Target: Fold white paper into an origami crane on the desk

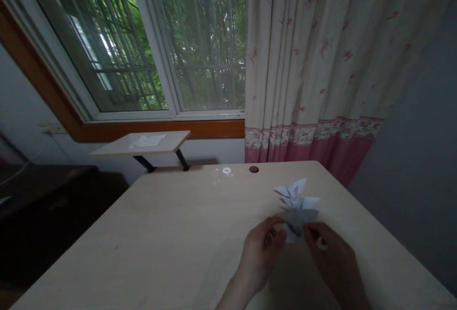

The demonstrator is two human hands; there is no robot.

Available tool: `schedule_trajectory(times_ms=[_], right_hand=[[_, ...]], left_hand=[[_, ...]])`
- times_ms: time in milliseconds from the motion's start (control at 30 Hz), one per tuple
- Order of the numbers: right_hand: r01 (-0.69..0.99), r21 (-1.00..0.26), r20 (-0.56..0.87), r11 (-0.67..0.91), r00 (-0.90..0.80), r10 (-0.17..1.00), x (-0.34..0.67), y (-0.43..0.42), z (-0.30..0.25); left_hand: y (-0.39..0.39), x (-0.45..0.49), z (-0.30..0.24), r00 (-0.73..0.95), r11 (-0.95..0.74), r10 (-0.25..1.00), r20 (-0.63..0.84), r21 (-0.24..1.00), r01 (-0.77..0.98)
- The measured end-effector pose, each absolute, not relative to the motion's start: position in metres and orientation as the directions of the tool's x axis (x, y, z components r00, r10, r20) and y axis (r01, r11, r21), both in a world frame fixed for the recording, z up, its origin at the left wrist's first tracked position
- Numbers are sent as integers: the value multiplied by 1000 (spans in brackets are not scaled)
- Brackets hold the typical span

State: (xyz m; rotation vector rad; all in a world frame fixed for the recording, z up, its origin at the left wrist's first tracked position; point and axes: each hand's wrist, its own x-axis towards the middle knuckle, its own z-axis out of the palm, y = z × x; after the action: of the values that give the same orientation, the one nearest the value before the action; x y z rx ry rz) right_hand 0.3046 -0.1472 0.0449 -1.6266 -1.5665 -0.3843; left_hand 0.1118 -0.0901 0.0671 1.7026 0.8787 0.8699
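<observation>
A white folded paper crane [299, 218] is held low over the right part of the desk, between my two hands. My left hand [261, 249] pinches its left side with thumb and index finger, the other fingers curled. On the opposite side, the thumb and forefinger of my right hand [330, 253] are closed on the paper's edge. Right behind it, more white folded paper cranes [293, 190] stand in a row with pointed wings. The pieces overlap, so where one ends and another starts is partly hidden.
The pale wooden desk [171, 234] has a round cable hole [253, 169] near its back edge. A small raised shelf [114, 147] at the back left carries some white paper or a plastic sheet [152, 140]. Behind are a barred window [210, 38] and a floral curtain [300, 62].
</observation>
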Motion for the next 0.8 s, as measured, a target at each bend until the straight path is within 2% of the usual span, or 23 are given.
schedule_trajectory(times_ms=[67,200,333,467,600,800], right_hand=[[940,-336,694,58,206,690,310,-145,42],[925,-374,613,-59,295,733,316,-141,35],[866,-465,453,-185,412,791,321,-134,25],[802,-540,287,-254,460,840,326,-124,15],[814,-548,358,-194,438,825,327,-118,5],[832,-517,462,-202,469,753,316,-117,-2]], left_hand=[[-88,119,68,501,-218,856,123,967,134],[-76,136,62,441,-226,889,127,957,181],[-59,151,46,447,-188,894,42,939,289],[-50,158,34,441,-217,897,33,902,374],[-48,158,27,446,-259,894,54,873,413],[-49,157,23,439,-262,897,55,866,427]])
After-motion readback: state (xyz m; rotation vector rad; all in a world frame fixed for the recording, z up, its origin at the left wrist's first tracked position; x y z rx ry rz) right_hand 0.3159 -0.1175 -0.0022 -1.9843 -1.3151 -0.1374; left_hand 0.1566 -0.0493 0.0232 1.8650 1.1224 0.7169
